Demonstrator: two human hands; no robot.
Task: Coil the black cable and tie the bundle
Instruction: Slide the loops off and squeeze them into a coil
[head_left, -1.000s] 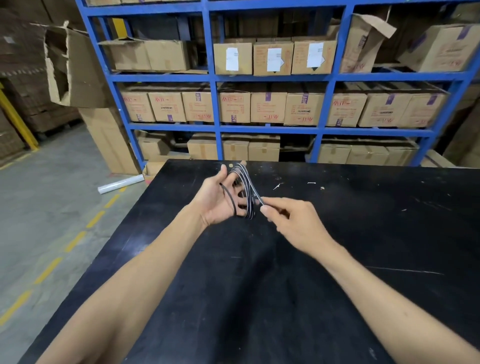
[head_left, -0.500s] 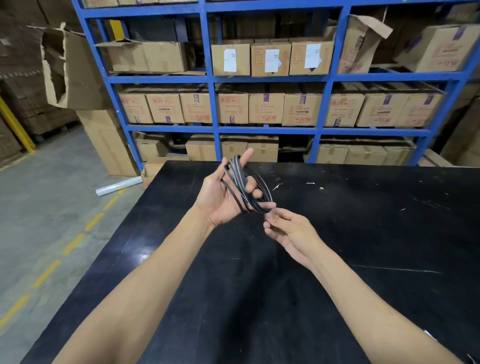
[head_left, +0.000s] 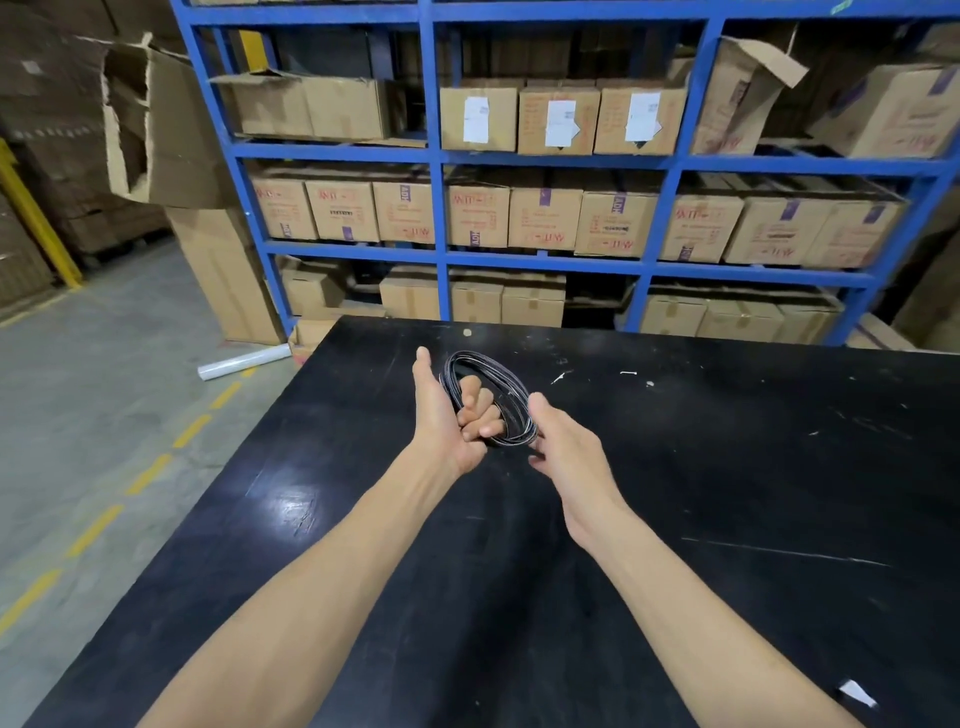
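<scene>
The black cable (head_left: 501, 382) is wound into a coil of several loops, held up above the black table (head_left: 727, 493). My left hand (head_left: 447, 415) grips the coil's left side, fingers curled through the loops and thumb pointing up. My right hand (head_left: 563, 447) touches the coil's lower right edge, with the thumb against the strands and the fingers underneath. The cable's ends are hidden among the loops and fingers.
Blue shelving (head_left: 550, 260) full of cardboard boxes stands just behind the table's far edge. Small white scraps (head_left: 628, 373) lie on the far tabletop, and a paper bit (head_left: 854, 693) lies near the right front. A white roll (head_left: 244, 362) lies on the concrete floor to the left.
The coil has tilted to face more open toward me. My left fingers have curled in through the loops, and my right hand has risen from below the coil to its lower right edge.
</scene>
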